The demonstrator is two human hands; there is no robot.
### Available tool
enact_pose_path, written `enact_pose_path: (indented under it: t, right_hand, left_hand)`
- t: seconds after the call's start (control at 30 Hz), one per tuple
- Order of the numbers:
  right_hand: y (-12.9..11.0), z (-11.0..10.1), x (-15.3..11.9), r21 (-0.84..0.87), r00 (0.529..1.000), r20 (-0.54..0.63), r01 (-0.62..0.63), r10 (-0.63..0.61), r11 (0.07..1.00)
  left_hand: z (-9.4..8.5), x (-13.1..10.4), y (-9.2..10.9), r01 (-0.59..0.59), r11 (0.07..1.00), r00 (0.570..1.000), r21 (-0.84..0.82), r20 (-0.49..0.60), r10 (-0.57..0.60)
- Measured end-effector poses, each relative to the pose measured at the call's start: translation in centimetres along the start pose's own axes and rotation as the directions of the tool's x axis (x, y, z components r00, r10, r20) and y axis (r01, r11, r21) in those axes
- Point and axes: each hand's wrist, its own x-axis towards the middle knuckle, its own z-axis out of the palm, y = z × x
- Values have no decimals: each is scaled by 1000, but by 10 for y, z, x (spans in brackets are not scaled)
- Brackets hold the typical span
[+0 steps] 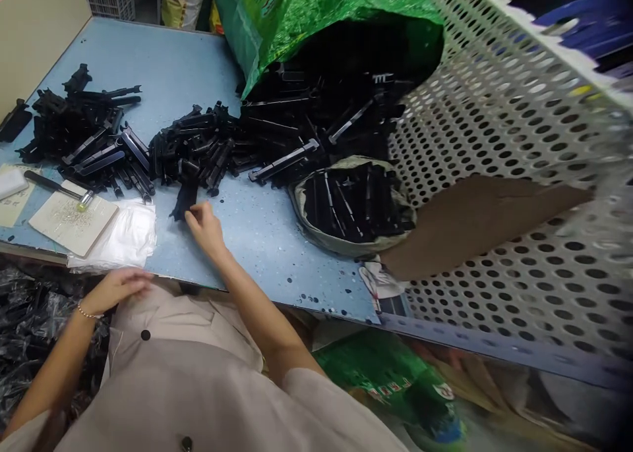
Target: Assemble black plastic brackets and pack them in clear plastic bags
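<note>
Nearest you, your left hand (119, 288) lay loosely open by the counter (247, 241); your right hand (206, 231), the nearer, touched the black part (185, 200), its grip's clamping impossible to tell. That piece lay toward eleven o'clock, long axis one-to-seven, before the dark heap (208, 139).

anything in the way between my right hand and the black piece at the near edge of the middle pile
Nothing visible: the right hand has its fingertips at the black piece, and the pile lies beyond.
</note>
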Motion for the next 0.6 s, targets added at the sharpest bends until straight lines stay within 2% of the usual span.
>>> enact_pose_path:
  t: [0.07,0.1,0.17,0.23,0.3,0.37,0.43,0.5,0.6]
  right_hand:
    - [7,-4,-46,178,1000,28,5,-10,984]
    - [10,-6,-67,225,997,62,33,-48,974]
    - [14,-11,-99,261,975,168,99,-147,960]
    - [17,-20,-112,255,966,192,120,-172,960]
    - [18,-33,-104,189,988,76,120,-137,975]
    - [19,-47,-84,66,986,-57,160,-156,985]
    - [17,-55,-64,-29,969,-38,243,-244,970]
    - [13,-55,-49,17,964,11,266,-267,964]
    - [4,-44,-45,283,993,59,80,-100,956]
  left_hand:
    - [34,24,32,-155,940,988,-305,-68,140]
    - [48,38,45,-183,899,983,-397,-94,158]
    - [70,63,62,-176,867,982,-466,-146,121]
    - [84,77,70,-176,904,973,-390,-205,101]
    - [94,77,71,-218,948,959,-233,-233,163]
    - [101,71,70,-246,965,956,-90,-186,226]
    - [107,65,67,-246,969,959,2,-144,244]
    - [112,64,64,-279,953,938,118,-179,297]
    - [111,73,62,-390,876,840,284,-281,464]
